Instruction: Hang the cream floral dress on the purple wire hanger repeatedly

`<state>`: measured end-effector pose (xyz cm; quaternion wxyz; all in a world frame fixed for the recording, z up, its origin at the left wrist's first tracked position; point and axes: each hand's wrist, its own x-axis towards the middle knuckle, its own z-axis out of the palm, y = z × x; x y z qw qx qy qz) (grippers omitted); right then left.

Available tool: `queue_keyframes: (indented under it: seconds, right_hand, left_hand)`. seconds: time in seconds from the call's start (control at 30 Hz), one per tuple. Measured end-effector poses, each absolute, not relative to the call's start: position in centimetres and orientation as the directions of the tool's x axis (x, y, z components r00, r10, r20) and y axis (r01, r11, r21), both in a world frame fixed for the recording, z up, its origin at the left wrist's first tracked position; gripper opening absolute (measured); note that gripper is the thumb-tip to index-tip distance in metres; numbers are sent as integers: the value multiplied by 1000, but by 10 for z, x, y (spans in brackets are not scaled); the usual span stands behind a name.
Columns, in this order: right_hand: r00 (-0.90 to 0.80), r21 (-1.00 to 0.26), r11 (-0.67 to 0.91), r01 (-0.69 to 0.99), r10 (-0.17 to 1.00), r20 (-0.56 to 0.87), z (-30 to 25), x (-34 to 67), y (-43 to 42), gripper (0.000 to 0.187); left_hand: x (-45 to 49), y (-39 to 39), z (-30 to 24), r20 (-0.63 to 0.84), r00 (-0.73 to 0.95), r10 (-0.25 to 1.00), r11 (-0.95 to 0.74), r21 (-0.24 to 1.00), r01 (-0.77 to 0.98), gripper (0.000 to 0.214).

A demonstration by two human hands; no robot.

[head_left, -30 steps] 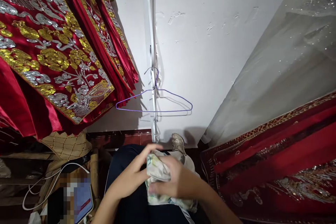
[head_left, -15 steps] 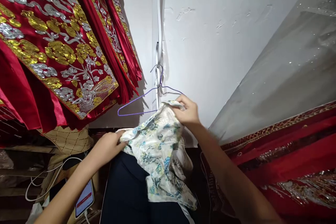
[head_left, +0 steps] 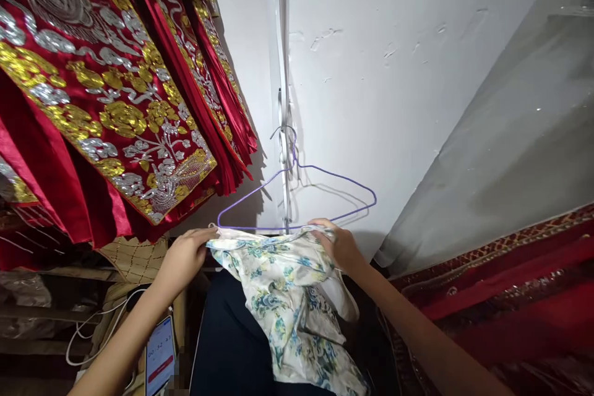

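The one camera is riding on the person's head, looking forward and steeply down along both forearms. It is sitting close to the work: the left hand (head_left: 185, 253) and the right hand (head_left: 341, 247) are filling the lower middle of the frame, gripping the floral garment (head_left: 288, 297) stretched between them. Beyond them it is facing a white wall (head_left: 371, 74), where a purple wire hanger (head_left: 297, 198) is hanging. Red embroidered cloth (head_left: 106, 111) is crowding the upper left, and a phone (head_left: 160, 356) is showing at the bottom left.

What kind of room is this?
Probably a costume or dress storeroom: red satin robes with gold and silver embroidery hang left, and a purple wire hanger hangs on the white wall.
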<state>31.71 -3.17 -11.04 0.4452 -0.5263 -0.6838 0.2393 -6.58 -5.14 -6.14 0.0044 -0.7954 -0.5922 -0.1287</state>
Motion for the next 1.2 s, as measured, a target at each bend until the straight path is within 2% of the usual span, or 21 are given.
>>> queue_keyframes:
  seconds: [0.07,0.17,0.3,0.37,0.5,0.6,0.73,0.83,1.03,1.1,1.2]
  right_hand:
    - [-41,-780,319,539,935,353,-106,322,-38,28]
    - [-1,-778,292,556,936,351,-103,322,-43,32]
    - [14,-798,224,559,960,279,-101,316,-41,36]
    - [14,-802,208,559,965,260,-98,311,-38,40]
    - [18,-801,209,561,964,264,-96,304,-37,43]
    - [56,-805,217,553,953,296,-99,303,-39,42]
    - [75,-802,266,535,930,358,-101,306,-38,39]
    - [26,-803,262,535,945,325,-99,303,-37,39]
    - [8,-817,232,528,961,277,-93,291,-42,38]
    - [17,-822,207,531,967,254,-92,294,-47,39]
    - [2,-813,226,537,963,269,-89,303,-54,41]
  left_hand:
    - [-60,-47,-52,246,249,937,-291,153,944,50]
    - [-50,-47,-33,246,149,958,-193,166,967,51]
    - [-47,-53,-15,267,79,961,-141,223,965,52]
    - [-47,-55,-11,378,73,923,-189,280,941,50]
    - [-36,-56,-2,610,79,789,-412,428,804,46]
    - [-28,-58,3,647,94,757,-456,420,784,46]
    - [-40,-68,-5,480,147,865,-312,283,907,47]
    - [-56,-78,-16,375,146,915,-252,250,935,43]
    - [-53,-70,-3,494,67,867,-243,301,922,44]
    - [-46,-60,4,382,51,923,-162,264,951,42]
    - [-39,-51,7,24,55,998,-59,195,979,31]
